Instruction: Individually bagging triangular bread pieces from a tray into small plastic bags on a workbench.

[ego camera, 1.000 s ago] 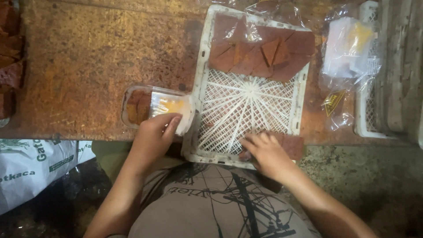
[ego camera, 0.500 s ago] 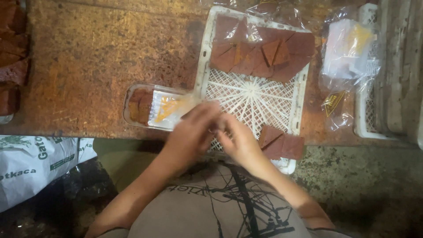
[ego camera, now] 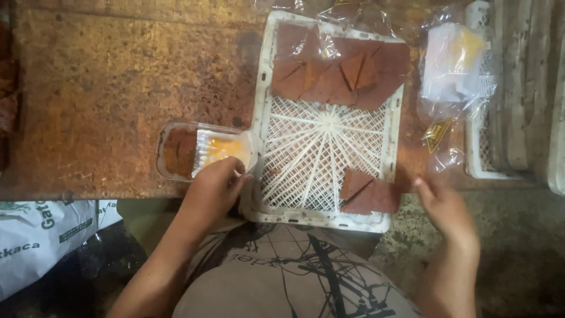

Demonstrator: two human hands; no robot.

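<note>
My left hand [ego camera: 215, 188] is at the near edge of a clear plastic container [ego camera: 173, 150], fingers curled on a clear packet with a yellow label [ego camera: 220, 147] that lies across it. Brown flat pieces sit in the container's left part. A white lattice tray [ego camera: 263, 112] lies to the right, with several brown triangular pieces [ego camera: 341, 70] at its far end and two more brown pieces [ego camera: 368, 191] in its near right corner. To the right of the tray, my right hand [ego camera: 444, 209] holds nothing, its fingers spread, just below some clear plastic bags [ego camera: 438, 138].
The tray and container rest on a rusty brown metal table [ego camera: 106, 88]. A bag of clear packets [ego camera: 453, 56] and white crates [ego camera: 518, 94] stand at the right. A white printed sack [ego camera: 41, 241] lies below the table edge at the left.
Both hands were together over the tray's near edge half a second ago. My left hand has gone back to the container and my right hand has moved right, off the tray.
</note>
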